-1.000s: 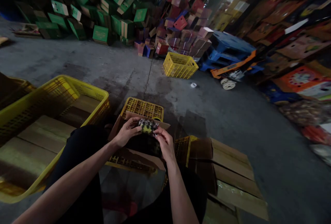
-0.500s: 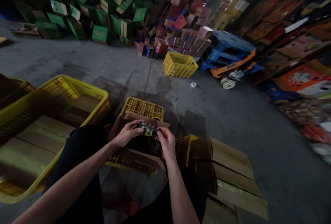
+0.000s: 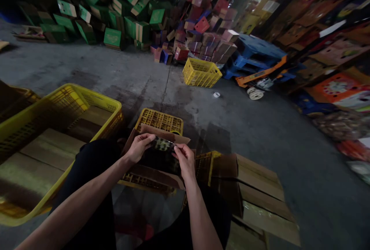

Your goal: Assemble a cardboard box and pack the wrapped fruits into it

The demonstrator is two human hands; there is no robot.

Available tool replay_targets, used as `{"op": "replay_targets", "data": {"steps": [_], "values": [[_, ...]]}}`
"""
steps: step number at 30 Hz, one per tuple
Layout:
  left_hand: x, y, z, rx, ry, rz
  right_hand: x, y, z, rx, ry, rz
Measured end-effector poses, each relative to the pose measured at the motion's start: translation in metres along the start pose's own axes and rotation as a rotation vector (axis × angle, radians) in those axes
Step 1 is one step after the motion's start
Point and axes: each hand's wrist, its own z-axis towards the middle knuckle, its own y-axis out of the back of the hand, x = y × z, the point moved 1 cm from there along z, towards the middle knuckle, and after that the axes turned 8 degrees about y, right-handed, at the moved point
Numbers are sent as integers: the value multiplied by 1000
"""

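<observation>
Over an open cardboard box (image 3: 160, 177), a clear, shiny plastic packet (image 3: 163, 145) with dark and pale greenish patches is stretched between my two hands. My left hand (image 3: 138, 148) pinches its left end between thumb and fingers. At the right end, the fingertips of my right hand (image 3: 185, 159) are closed on its edge. The inside of the box is dark, so its contents are hard to make out. Beneath the box is a yellow plastic crate (image 3: 160, 119) with a grid surface, between my knees.
A big yellow crate (image 3: 119, 107) holding cardboard boxes stands at left. Flattened-looking cartons (image 3: 260, 180) lie at right. Farther off are a yellow basket (image 3: 201, 73), blue pallets (image 3: 258, 47), an orange pallet jack (image 3: 260, 73) and heaped green boxes (image 3: 112, 38).
The packet looks flatter and more stretched, where it was crumpled before. My right hand has shifted slightly, and the left hand's fingers have drawn back a little to the left.
</observation>
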Motion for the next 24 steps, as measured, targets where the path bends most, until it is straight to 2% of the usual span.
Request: {"op": "replay_targets", "data": {"steps": [4,9,13,18,21,24], "values": [[-2,-2,0,34,-21,-36,5,-3,0,-22,-51,82],[2,-2,0,105,-5,-27,4,0,1,-28,-11,162],[6,-2,-1,181,153,-11,2,2,0,-32,6,178],[7,-4,-2,210,327,-33,4,0,-1,-20,11,171],[8,-4,-1,226,312,-48,5,-1,0,1,19,181],[9,-3,0,229,210,-50,6,-1,0,21,32,183]]}}
